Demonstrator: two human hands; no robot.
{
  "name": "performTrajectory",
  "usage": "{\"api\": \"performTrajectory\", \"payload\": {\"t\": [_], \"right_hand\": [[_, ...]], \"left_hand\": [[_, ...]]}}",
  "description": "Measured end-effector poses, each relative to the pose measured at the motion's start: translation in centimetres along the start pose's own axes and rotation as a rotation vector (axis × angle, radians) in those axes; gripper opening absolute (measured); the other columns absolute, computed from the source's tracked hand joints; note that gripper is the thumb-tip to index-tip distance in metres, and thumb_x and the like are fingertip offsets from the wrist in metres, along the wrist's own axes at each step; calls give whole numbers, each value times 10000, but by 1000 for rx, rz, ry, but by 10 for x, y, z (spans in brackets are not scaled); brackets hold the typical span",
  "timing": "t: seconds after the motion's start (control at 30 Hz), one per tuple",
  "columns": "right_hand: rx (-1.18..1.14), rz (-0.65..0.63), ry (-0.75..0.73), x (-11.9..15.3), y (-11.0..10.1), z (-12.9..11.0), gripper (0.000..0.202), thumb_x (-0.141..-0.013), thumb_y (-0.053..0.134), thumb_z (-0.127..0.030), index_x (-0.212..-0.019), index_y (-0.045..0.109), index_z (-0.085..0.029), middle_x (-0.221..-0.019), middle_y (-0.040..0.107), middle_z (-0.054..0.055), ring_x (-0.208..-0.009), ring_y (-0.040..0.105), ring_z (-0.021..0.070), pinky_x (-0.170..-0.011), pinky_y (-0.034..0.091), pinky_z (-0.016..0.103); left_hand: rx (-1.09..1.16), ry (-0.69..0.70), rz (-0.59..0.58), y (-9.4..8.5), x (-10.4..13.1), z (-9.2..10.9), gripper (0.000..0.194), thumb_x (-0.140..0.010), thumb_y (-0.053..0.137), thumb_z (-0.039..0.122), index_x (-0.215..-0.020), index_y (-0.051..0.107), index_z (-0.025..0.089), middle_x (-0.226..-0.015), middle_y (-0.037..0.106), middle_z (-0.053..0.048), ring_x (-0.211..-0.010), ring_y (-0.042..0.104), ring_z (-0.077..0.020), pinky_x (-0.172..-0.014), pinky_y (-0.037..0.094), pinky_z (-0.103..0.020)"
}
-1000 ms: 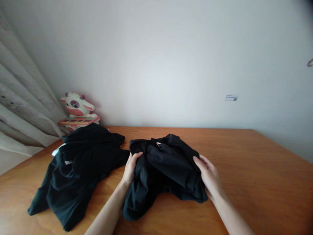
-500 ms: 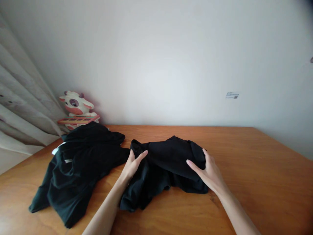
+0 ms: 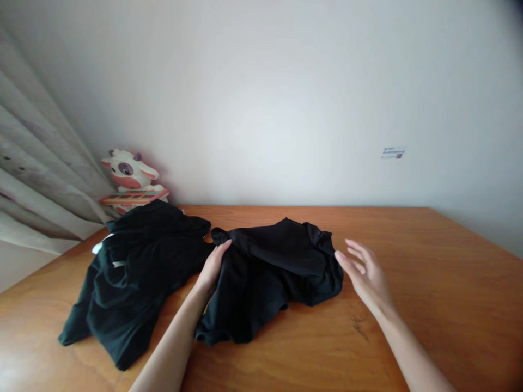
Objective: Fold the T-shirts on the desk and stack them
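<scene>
A crumpled black garment [image 3: 278, 261] lies on the wooden table in the middle of the view. My left hand [image 3: 214, 264] is closed on its left edge, with the thumb on top and the other fingers hidden by cloth. Just off the garment's right end, my right hand [image 3: 363, 269] is open, its fingers apart and holding nothing. A second dark garment [image 3: 134, 277], with small white tags, lies in a heap to the left and touches or nearly touches the first one.
The wooden table [image 3: 429, 283] runs back to a pale wall bearing a small printed label [image 3: 393, 153]. At the back left stands a cow toy with a keyboard [image 3: 133, 177], beside a light curtain [image 3: 36, 147].
My right hand has let go of the garment's right end and moved right, its fingers spreading. The garment has sagged flatter. My left hand still holds the left edge.
</scene>
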State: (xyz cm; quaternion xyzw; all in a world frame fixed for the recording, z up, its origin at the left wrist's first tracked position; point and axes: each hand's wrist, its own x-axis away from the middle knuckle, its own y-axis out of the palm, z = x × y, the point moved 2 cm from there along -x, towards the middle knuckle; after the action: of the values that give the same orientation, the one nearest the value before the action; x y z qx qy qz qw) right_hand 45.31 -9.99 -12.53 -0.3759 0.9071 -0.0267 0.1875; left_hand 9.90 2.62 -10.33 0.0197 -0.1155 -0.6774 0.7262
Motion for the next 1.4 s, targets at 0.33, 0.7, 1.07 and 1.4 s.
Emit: {"api": "performTrajectory", "payload": {"t": [0.33,0.7,1.07,1.4], "right_hand": [[623,-546,-284,30,21,-7,404,-688,752,-595,-910,668,-268,-899,725,77,-854,675,301,-738,498,388],[481,46,-381,3,3,6,310,-907,491,-427,-1067,657,-219,-1021,652,142,-997,630,303,-899,516,456],[674,-574,-376,34,27,3,649,-769,693,-683,-1298,674,-307,-1412,573,135,-1332,515,362,-1103,366,573],[554,-363,-503,26,35,5,332,-1003,435,-400,-924,716,-243,-1006,720,97,-899,689,254,-830,535,403]], "left_hand": [[-476,15,-653,3,35,19,494,-428,931,161,-885,752,214,-903,770,-48,-1043,686,-362,-974,538,-411],[-585,702,248,-7,1,4,367,-764,737,292,-1107,636,209,-1200,603,-121,-1096,608,-279,-1015,492,-463],[-1150,793,-782,28,43,-13,637,-763,758,606,-1315,667,302,-1435,584,-119,-1293,537,-364,-1118,382,-507],[-693,579,-226,24,24,-11,362,-987,505,485,-1102,713,212,-901,750,-38,-866,702,-230,-812,518,-288]]}}
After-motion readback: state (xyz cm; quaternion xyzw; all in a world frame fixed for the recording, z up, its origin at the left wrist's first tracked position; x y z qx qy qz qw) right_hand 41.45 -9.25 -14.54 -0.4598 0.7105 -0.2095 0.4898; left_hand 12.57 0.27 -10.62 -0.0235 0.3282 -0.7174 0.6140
